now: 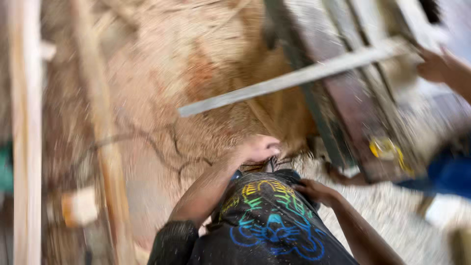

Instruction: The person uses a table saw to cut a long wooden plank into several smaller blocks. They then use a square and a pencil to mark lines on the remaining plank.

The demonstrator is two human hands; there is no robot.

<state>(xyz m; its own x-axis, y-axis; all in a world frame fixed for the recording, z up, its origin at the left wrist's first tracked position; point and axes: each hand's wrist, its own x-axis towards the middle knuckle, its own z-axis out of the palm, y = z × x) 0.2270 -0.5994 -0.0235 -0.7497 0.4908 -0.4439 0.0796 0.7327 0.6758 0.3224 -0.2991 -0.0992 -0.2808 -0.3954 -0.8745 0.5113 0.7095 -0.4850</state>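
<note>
Nearest the camera, a dark printed shirt (267, 223) hangs at the person's waist. Right hand (318, 190) rests on its hem; left hand (259, 148) lies loosely curled just beyond it; neither grip can be confirmed through blur. Farther off, a grey wooden strip (294, 77) crosses the saw worktop (353, 105), a co-worker's hand (434, 65) at its far-right end. Sawdust (186, 73) lies left.

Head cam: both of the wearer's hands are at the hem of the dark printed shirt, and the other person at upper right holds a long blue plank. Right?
Not quite. In the head view the plank is pale grey, not blue. The rest holds: left hand and right hand at the shirt hem, other person's hand on the plank's end.
</note>
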